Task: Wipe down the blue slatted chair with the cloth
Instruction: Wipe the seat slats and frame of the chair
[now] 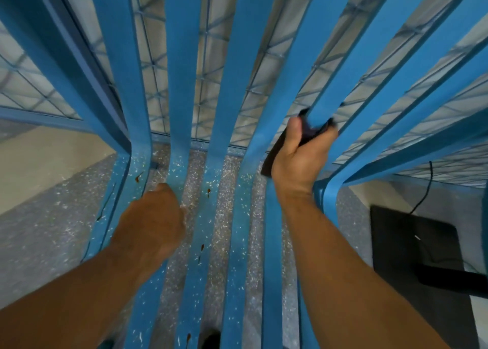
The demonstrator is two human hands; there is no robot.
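The blue slatted chair (182,89) fills the view, its slats running up the back and bending forward into the seat. White flecks and a few small brown spots dot the seat slats. My right hand (298,155) grips a dark cloth (314,132) wrapped around a slat at the right of the backrest, near the bend. Part of the cloth hangs down behind the slat beside my palm. My left hand (150,224) grips a seat slat left of centre; its fingers curl under and are hidden.
A blue wire-grid panel (211,66) stands behind the chair. Speckled grey floor (45,229) shows through the slats. A black flat base (412,245) with a thin black cable lies on the floor at the right. A pale wall strip runs along the left.
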